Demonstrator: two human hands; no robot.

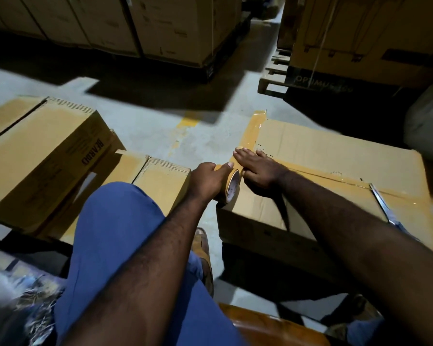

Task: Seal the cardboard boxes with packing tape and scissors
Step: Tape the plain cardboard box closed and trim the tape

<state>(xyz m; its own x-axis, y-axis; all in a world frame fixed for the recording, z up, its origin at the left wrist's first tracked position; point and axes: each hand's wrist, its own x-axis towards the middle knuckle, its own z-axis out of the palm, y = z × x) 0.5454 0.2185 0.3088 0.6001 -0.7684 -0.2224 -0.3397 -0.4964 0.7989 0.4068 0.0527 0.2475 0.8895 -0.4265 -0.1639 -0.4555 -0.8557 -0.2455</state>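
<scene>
The cardboard box [323, 156] lies on the floor [160, 126] under your right hand [258, 171]. That hand rests flat on the box top at its left edge, fingers straight and close together, pressing down a strip of brown tape [254, 131] that runs on past your fingertips to the far corner. Just left of it, your left hand [208, 179] grips the tape roll [231, 186], fingers curled round the rim and thumb on top. The roll stands on edge against the box's left side, and your hand hides most of it, so only the near face with its printed core shows. Right of your right forearm a thin metal blade [383, 206] lies on the box top. It may be the scissors, but it is blurred and its near end slips behind your arm, so you cannot tell. Left of your left hand two more cartons [43, 151] lie on the floor, the nearer partly covered by your blue trouser knee [115, 233]. Beyond both hands the stacked boxes [173, 26] sit in deep shadow, their printing unreadable.
</scene>
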